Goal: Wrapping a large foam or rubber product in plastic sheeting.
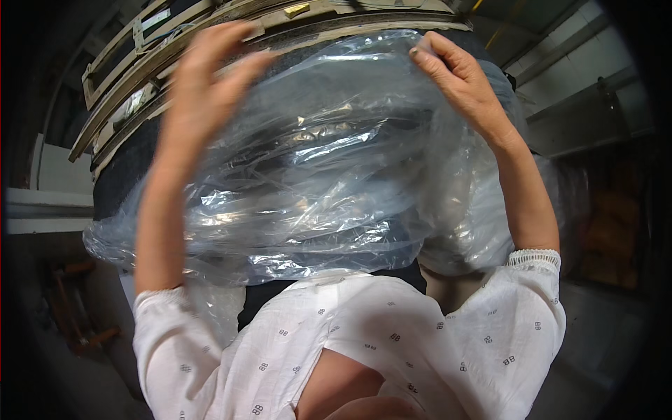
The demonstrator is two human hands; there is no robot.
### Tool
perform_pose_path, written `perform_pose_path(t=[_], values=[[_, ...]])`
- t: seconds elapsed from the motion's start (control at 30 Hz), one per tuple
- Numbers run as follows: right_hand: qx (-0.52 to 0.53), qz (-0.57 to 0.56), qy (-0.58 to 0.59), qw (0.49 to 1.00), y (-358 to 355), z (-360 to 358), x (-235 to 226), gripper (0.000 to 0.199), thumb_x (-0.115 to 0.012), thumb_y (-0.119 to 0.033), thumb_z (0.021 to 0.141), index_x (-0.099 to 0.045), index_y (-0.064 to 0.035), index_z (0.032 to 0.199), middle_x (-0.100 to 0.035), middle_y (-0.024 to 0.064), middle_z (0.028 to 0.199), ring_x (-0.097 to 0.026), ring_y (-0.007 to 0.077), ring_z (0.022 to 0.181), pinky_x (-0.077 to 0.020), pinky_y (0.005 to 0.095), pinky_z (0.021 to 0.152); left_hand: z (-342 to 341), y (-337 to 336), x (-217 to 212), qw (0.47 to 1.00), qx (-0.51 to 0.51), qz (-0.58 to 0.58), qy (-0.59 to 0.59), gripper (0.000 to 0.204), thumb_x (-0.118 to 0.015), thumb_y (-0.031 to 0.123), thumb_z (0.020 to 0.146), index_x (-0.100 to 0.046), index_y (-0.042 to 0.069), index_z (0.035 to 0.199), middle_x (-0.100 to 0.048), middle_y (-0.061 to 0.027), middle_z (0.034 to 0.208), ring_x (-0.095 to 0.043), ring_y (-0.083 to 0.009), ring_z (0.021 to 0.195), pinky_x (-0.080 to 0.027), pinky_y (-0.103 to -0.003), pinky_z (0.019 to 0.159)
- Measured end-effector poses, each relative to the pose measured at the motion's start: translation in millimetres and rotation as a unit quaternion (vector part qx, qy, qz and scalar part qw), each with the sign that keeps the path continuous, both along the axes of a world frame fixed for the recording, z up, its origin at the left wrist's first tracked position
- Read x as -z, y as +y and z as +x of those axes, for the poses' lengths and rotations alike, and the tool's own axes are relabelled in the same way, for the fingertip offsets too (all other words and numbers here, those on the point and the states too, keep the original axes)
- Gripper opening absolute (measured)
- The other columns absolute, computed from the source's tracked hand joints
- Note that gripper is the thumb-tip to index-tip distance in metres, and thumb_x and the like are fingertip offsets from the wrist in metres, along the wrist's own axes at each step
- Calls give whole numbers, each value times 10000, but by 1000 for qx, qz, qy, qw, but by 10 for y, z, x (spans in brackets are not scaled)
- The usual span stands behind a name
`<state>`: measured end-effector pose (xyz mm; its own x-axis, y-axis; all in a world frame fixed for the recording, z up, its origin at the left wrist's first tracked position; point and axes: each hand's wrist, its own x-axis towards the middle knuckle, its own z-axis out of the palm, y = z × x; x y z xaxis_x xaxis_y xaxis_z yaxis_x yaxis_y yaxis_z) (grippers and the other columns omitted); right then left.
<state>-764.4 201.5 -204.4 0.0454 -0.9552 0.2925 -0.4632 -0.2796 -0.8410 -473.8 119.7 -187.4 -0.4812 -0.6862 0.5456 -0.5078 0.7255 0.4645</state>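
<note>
A large sheet of clear plastic film (336,150) lies in shiny folds in front of me and drapes toward my lap. My right hand (458,80) pinches its far edge between thumb and fingers, at the upper right. Over the far left part of the sheet, my left hand (213,77) is raised with thumb and fingers apart, slightly blurred by motion. Nothing shows between its fingers. Beneath the film is a dark cloth-like surface (133,168), visible at the left side.
Wooden slatted framework (119,91) runs along the far edge, with a small yellow piece (297,10) on it. More bunched film (469,217) hangs at my right. An orange-brown metal object (91,339) stands low at the left. A pale wall (574,56) is at the far right.
</note>
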Motion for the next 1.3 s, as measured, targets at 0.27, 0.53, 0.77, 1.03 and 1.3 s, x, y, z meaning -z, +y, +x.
perform_pose_path(t=[0.27, 0.53, 0.77, 1.03, 1.3], values=[[57, 31, 325, 943, 964, -978, 557, 208, -630, -233, 781, -578, -43, 713, -527, 67, 689, -515, 221, 645, -399, 330, 575, -524, 18, 791, 971, 82, 181, 136, 179, -573, 192, 862, -624, 22, 885, -593, -22, 803, -539, -108, 753, -429, -232, 682], [87, 634, 600, 481, 3315, -3547, 1630, 282, -651, -209, 686, -670, -40, 911, -628, 142, 1050, -613, 299, 956, -478, 424, 835, 2439, -55, 999, 941, -281, 190, 11, 239, -581, 218, 867, -645, 11, 969, -628, -38, 906, -539, -106, 815, -419, -226, 770], [503, -109, 543, 664, 608, -4136, -112, 335, -456, -239, 863, -559, -71, 1133, -574, 165, 1119, -554, 332, 1019, -457, 378, 820, 5040, -61, 1006, 832, -530, 127, -107, 325, -571, 312, 865, -643, -4, 893, -593, -9, 790, -499, -100, 730, -412, -241, 685], [57, -142, 437, 886, -313, -2040, 712, 462, -571, -284, 855, -463, -90, 1261, -418, 109, 1340, -390, 292, 1237, -310, 368, 1022, 5197, 687, 1415, 860, -442, 251, 38, 314, -601, 336, 857, -630, 40, 758, -534, 55, 696, -430, -44, 643, -350, -198, 590], [93, -50, 408, 907, -920, -2045, 1206, 471, -402, -391, 916, -424, -141, 1316, -362, 89, 1392, -287, 272, 1308, -220, 352, 1068, 5885, 591, 1133, 874, -420, 238, -53, 365, -590, 357, 855, -658, 7, 934, -621, -30, 857, -536, -104, 784, -431, -250, 723]])
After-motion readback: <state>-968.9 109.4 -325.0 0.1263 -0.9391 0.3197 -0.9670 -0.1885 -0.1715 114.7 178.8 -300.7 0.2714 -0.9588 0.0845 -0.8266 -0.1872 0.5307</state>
